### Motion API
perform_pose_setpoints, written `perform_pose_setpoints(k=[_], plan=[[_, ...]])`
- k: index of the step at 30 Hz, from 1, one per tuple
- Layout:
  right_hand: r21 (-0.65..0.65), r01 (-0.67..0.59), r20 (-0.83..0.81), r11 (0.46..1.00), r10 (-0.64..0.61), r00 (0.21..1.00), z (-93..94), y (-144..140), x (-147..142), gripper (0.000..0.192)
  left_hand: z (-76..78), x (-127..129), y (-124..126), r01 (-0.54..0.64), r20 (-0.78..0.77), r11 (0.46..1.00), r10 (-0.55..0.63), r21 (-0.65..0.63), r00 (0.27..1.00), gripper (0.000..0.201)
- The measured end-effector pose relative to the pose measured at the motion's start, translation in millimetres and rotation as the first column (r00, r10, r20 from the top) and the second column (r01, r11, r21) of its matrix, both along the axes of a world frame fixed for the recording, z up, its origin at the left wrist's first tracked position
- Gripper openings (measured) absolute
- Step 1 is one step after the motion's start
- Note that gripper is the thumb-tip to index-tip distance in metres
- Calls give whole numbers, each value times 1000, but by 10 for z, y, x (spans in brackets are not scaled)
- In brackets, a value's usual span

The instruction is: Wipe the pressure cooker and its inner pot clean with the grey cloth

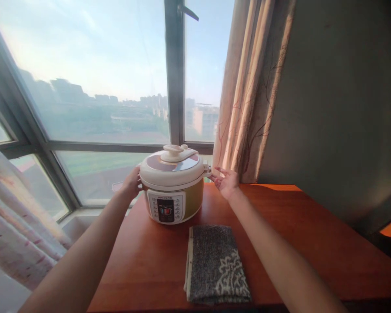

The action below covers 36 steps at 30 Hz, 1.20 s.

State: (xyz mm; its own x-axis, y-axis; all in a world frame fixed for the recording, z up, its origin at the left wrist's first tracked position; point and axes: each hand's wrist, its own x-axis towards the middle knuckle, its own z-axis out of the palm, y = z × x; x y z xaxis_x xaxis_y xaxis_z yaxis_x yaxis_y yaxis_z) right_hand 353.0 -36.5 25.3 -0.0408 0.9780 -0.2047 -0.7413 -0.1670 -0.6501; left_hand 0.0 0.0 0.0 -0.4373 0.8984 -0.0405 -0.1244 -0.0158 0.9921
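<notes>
I see a round cream and yellow-green electric pressure cooker point(172, 184) with a smooth plastic shell. It sits upright near the back edge of a shiny red-brown wooden table point(299, 243), close to the window. Its domed lid point(171, 167) is on and looks shut, with a cream knob handle on top. A small panel of buttons faces me on the front.

My left hand point(132, 182) is flat against the left side of the cooker, just under the lid rim. The fingers are hidden behind the pot, so I cannot tell how tight they hold. My right hand point(226, 182) is spread wide, palm up, fingers apart. Its fingertips are at the little side handle on the right, maybe just touching. It grips nothing yet.

So I judge that only one side is held. The cooker rests flat on the table, not lifted. The right side still needs a hold.

In front of the cooker lies a folded grey cloth point(217, 263) with a pale leaf pattern. It looks soft and fuzzy. It is near the pot but not touching.

Behind are a big glass window point(94, 87) and a beige curtain point(247, 87) with thin red lines, hanging in folds.
</notes>
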Motion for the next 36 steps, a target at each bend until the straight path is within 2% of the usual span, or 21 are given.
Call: perform_pose_setpoints(k=[12, 18, 25, 32, 36], plan=[[15, 176, 120, 984, -176, 977, -88, -67, 936, 41, -88, 935, -110, 186, -60, 983, -186, 0, 981, 34], [50, 243, 190, 969, -248, 950, -163, -85, 1329, 35, -105, 1275, -205, 316, -83, 948, -312, 37, 946, 47], [74, 248, 189, 966, -257, 948, -252, -144, 1401, 24, -114, 1377, -272, 304, -95, 950, -297, 70, 950, 50], [44, 231, 130, 972, -235, 963, -232, -217, 1364, 24, -153, 1378, -215, 284, -92, 957, -279, 50, 956, 53], [33, 238, 98, 971, -240, 966, -210, -242, 1328, 25, -137, 1411, -196, 235, -85, 972, -233, 14, 969, 48]])
